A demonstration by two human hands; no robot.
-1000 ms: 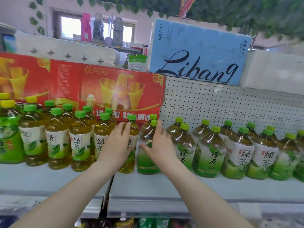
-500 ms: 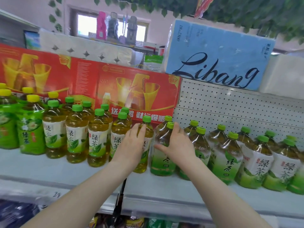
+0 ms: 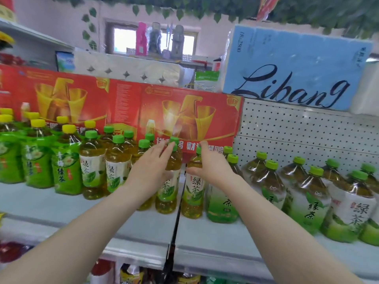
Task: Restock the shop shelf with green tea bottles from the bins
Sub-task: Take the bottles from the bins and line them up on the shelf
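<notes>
The left hand point(image 3: 150, 169) rests flat, fingers straight, on one bottle point(image 3: 167, 193). The right hand point(image 3: 211, 165) does likewise on its neighbour point(image 3: 193, 193). Pushing low and evenly should keep both upright on the shelf point(image 3: 205, 238).

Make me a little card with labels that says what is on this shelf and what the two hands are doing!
Place: white shop shelf
Left hand: fingers straight, touching a small green-capped tea bottle
Right hand: resting on the neighbouring small bottle, just to the right
Far left: yellow-capped bottles in green wrappers
Right side: bigger green tea bottles
Behind: red box and pegboard, with a blue pack on top
</notes>
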